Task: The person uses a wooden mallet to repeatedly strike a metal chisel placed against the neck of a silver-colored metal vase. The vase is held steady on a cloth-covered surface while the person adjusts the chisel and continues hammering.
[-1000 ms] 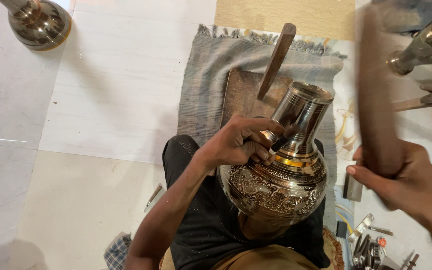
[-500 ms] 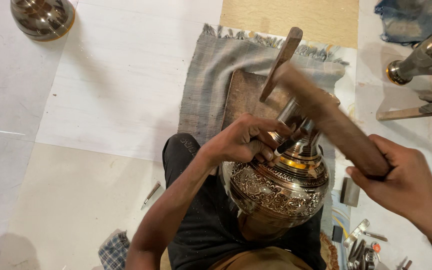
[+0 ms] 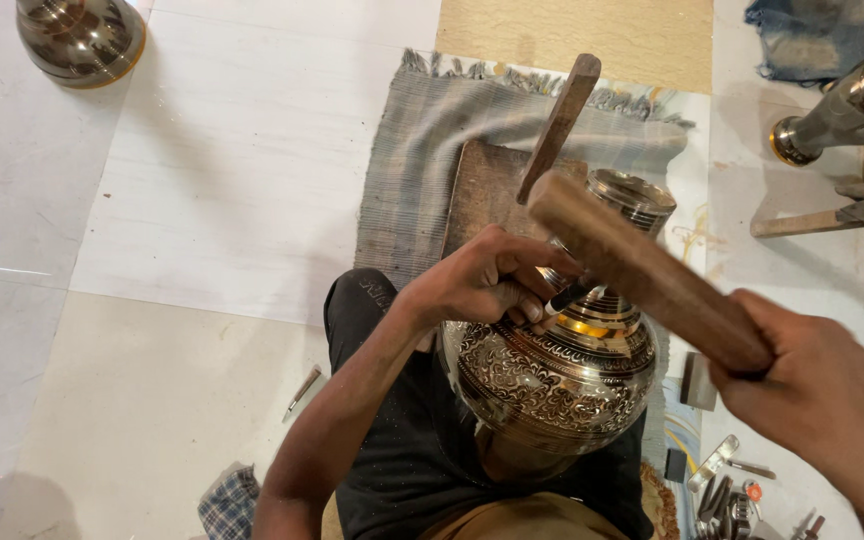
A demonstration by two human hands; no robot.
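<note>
An engraved brass pot (image 3: 552,375) with a narrow ribbed neck rests in my lap, tilted away from me. My left hand (image 3: 487,280) pinches a thin metal chisel (image 3: 564,298) against the pot's shoulder. My right hand (image 3: 817,400) grips a thick wooden mallet stick (image 3: 642,268), whose far end hangs just above the chisel and my left fingers. The chisel's tip is hidden by my fingers.
A grey woven mat (image 3: 422,170) with a wooden board (image 3: 487,190) and a leaning wooden bar (image 3: 560,120) lies ahead. A round brass pot (image 3: 80,38) stands far left, a brass tube (image 3: 842,105) far right. Small metal tools (image 3: 722,490) lie at lower right.
My right hand has swung the wooden stick from upright at the right down and leftwards over the chisel. The left hand and pot have stayed put.
</note>
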